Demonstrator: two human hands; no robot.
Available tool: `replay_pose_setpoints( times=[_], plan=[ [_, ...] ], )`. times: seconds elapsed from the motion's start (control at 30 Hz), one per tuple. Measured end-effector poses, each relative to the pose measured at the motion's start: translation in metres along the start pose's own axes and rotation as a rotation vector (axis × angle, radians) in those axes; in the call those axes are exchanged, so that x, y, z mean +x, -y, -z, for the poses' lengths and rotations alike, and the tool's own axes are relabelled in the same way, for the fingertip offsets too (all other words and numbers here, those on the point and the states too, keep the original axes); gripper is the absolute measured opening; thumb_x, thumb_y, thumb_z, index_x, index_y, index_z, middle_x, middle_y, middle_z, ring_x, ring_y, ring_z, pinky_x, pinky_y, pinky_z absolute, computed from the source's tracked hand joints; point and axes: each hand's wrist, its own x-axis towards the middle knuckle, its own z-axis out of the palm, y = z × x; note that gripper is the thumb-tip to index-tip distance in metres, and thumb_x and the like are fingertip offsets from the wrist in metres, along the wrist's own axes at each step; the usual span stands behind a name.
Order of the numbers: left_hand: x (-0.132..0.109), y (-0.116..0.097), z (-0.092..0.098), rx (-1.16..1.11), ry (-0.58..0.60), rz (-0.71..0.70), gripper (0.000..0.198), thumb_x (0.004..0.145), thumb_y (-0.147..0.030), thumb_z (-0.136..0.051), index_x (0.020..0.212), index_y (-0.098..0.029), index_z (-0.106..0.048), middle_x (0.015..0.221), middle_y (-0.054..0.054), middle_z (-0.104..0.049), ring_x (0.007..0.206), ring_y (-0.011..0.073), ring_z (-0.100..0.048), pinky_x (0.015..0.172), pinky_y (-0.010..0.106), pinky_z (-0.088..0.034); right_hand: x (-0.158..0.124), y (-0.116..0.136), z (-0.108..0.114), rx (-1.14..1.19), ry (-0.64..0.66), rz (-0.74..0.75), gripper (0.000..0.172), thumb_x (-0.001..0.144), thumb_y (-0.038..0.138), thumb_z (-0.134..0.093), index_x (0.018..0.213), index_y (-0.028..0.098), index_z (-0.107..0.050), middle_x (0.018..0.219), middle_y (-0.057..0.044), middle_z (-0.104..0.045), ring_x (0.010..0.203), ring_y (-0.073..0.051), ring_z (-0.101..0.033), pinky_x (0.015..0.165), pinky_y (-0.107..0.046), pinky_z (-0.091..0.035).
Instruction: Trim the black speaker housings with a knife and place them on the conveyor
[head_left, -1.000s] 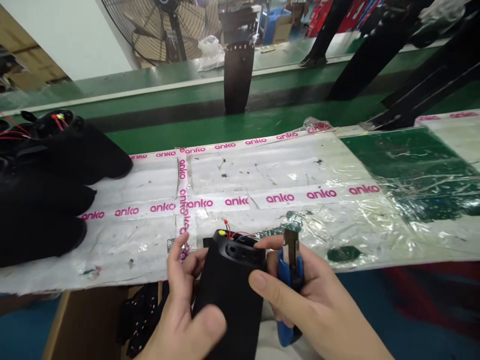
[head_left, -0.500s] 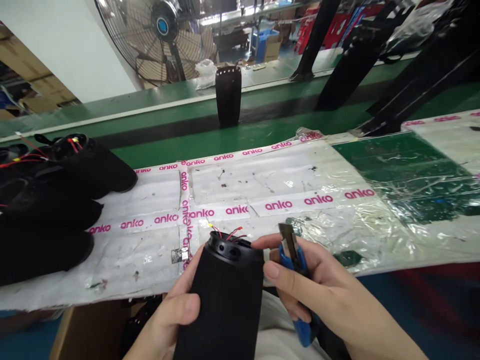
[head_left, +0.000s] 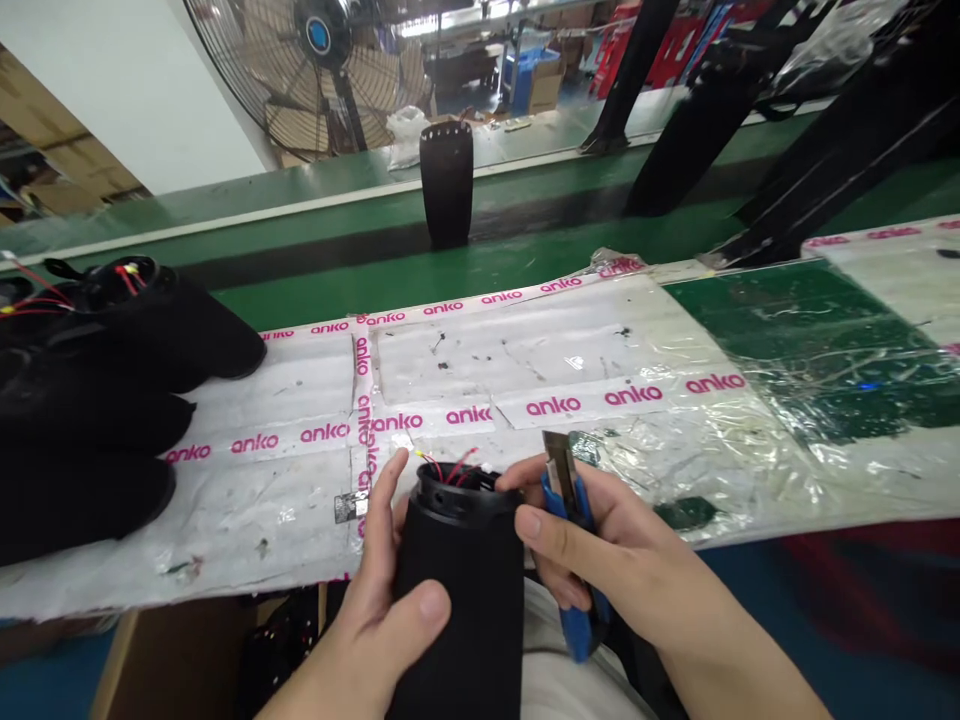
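Observation:
A black cloth-covered cylindrical housing (head_left: 465,600) stands upright in front of me, with thin red and yellow-tipped wires rising out of its open top rim (head_left: 457,490). My left hand (head_left: 386,620) is around its left side, the thumb on the front, the index finger lifted and pointing up; the other fingers are mostly hidden. My right hand (head_left: 622,560) grips a blue utility knife (head_left: 576,600) in the palm, its metal end up. The index finger and thumb of that hand touch the rim's right side.
Several similar black housings (head_left: 172,330) lie at the left on the plastic-covered table (head_left: 480,350). Another housing (head_left: 448,185) stands on the green belt (head_left: 337,280) behind. Below the table edge is a cardboard box (head_left: 172,660) with black parts. A large fan (head_left: 322,60) stands beyond.
My left index finger has lifted off the housing, and the thumb has moved right across its front. The housing has turned slightly and is more upright. My right hand stays at the rim with the knife.

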Motion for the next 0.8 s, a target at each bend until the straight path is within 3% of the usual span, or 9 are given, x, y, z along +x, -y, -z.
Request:
replay_pose_setpoints(
  times=[0.1, 0.17, 0.23, 0.33, 0.43, 0.5, 0.53, 0.63, 0.8],
  plan=[
    [0.003, 0.002, 0.003, 0.580, -0.037, -0.187, 0.099, 0.103, -0.049, -0.073, 0.176, -0.051, -0.004, 0.187, 0.006, -0.013, 0.171, 0.0468, -0.018, 0.135, 0.073, -0.019, 0.013, -0.008, 0.009, -0.034, 0.012, 0.006, 0.055, 0.093, 0.070, -0.075, 0.117, 0.025, -0.055, 0.049, 0.013, -0.045, 0.041, -0.011, -0.038, 0.046, -0.025, -0.038],
    [0.010, -0.001, 0.004, 0.777, 0.021, -0.284, 0.100, 0.105, -0.041, -0.072, 0.173, -0.057, -0.001, 0.187, 0.003, 0.006, 0.172, 0.0502, -0.001, 0.132, 0.079, -0.017, 0.016, -0.010, 0.012, -0.079, 0.007, 0.003, 0.056, 0.093, 0.072, -0.072, 0.118, 0.025, -0.056, 0.048, 0.013, -0.044, 0.040, -0.012, -0.038, 0.047, -0.026, -0.039],
    [0.019, -0.006, 0.003, 0.765, 0.066, -0.351, 0.094, 0.103, -0.036, -0.072, 0.171, -0.057, -0.010, 0.185, 0.005, -0.004, 0.171, 0.0489, -0.004, 0.131, 0.080, -0.018, 0.012, -0.008, 0.012, -0.148, -0.013, 0.000, 0.056, 0.095, 0.072, -0.070, 0.120, 0.024, -0.058, 0.049, 0.012, -0.046, 0.041, -0.013, -0.041, 0.047, -0.027, -0.040],
    [0.033, -0.014, 0.000, 0.620, 0.072, -0.397, 0.076, 0.092, -0.028, -0.080, 0.154, -0.049, -0.039, 0.162, 0.006, -0.040, 0.163, 0.0436, -0.026, 0.131, 0.073, -0.025, -0.002, 0.000, 0.010, -0.342, -0.114, 0.076, 0.046, 0.105, 0.060, -0.064, 0.134, 0.025, -0.059, 0.070, 0.004, -0.066, 0.058, -0.018, -0.061, 0.058, -0.030, -0.048],
    [0.043, -0.016, -0.005, 0.575, 0.080, -0.391, 0.072, 0.081, -0.021, -0.081, 0.140, -0.044, -0.046, 0.147, 0.004, -0.046, 0.156, 0.0402, -0.033, 0.128, 0.065, -0.030, -0.015, 0.011, 0.009, -1.045, -0.182, 0.474, 0.026, 0.116, 0.037, -0.045, 0.138, 0.027, -0.055, 0.099, -0.002, -0.077, 0.078, -0.019, -0.072, 0.068, -0.031, -0.051],
    [0.047, -0.016, -0.008, 0.526, 0.104, -0.360, 0.070, 0.079, -0.018, -0.078, 0.136, -0.043, -0.047, 0.143, 0.003, -0.045, 0.151, 0.0373, -0.038, 0.125, 0.059, -0.034, -0.018, 0.016, 0.010, -1.548, -0.187, 0.720, 0.024, 0.116, 0.025, -0.037, 0.130, 0.024, -0.056, 0.091, -0.001, -0.074, 0.068, -0.019, -0.070, 0.061, -0.032, -0.048],
    [0.048, -0.016, -0.008, 0.493, 0.113, -0.341, 0.069, 0.078, -0.018, -0.077, 0.135, -0.043, -0.047, 0.142, 0.002, -0.045, 0.148, 0.0356, -0.041, 0.123, 0.057, -0.036, -0.018, 0.018, 0.011, -1.696, -0.194, 0.773, 0.022, 0.115, 0.023, -0.037, 0.126, 0.023, -0.056, 0.084, 0.001, -0.071, 0.063, -0.019, -0.067, 0.058, -0.033, -0.045],
    [0.051, -0.016, -0.007, 0.432, 0.137, -0.279, 0.069, 0.078, -0.019, -0.078, 0.134, -0.044, -0.049, 0.140, 0.000, -0.045, 0.144, 0.0325, -0.044, 0.122, 0.052, -0.036, -0.015, 0.022, 0.015, -1.841, -0.216, 0.791, 0.021, 0.113, 0.020, -0.038, 0.122, 0.021, -0.057, 0.075, 0.003, -0.064, 0.058, -0.020, -0.063, 0.059, -0.035, -0.042],
    [0.059, -0.015, -0.002, 0.374, 0.164, -0.244, 0.063, 0.081, -0.029, -0.087, 0.132, -0.043, -0.053, 0.142, 0.000, -0.047, 0.143, 0.0314, -0.044, 0.119, 0.045, -0.040, -0.009, 0.026, 0.021, -1.832, -0.147, 0.760, 0.027, 0.114, 0.019, -0.032, 0.122, 0.022, -0.057, 0.077, 0.003, -0.066, 0.061, -0.018, -0.063, 0.062, -0.034, -0.040]
  ],
)
